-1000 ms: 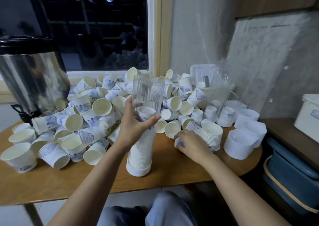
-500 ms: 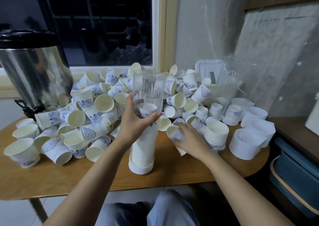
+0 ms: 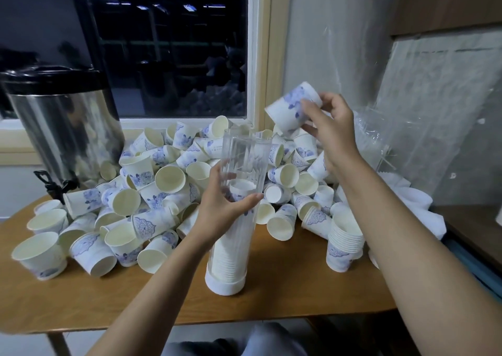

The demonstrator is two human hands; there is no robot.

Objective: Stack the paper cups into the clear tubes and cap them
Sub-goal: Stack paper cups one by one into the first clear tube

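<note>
Head view: a single frame, looking down over the table (image 3: 81, 301).

Clear tube (image 3: 244, 162) stands on its white cap (image 3: 225, 285) near the front edge, long axis close to vertical, open mouth upward. Nested cups (image 3: 229, 255) fill its lower part; the upper part looks empty.

Left hand (image 3: 225, 209) is wrapped around the tube at about mid-height, thumb on the near side, fingers curled round the far side. Reads as a steadying hold.

Right hand (image 3: 331, 135) is raised, pinching one blue-printed paper cup (image 3: 288, 111) between thumb and fingertips. The cup sits tilted, its axis slanting from lower left to upper right. Which end is the mouth: cannot tell.

Key relation: the held cup is above and to the right of the tube mouth, apart from it. Judgement: the next move must carry the cup left and down, and turn its axis into line with the tube before it can drop in. The right hand is the nearer one; the left is occupied.

Loose cups (image 3: 163, 176) are heaped behind the tube. A short stack (image 3: 343, 244) stands to the right.
</note>
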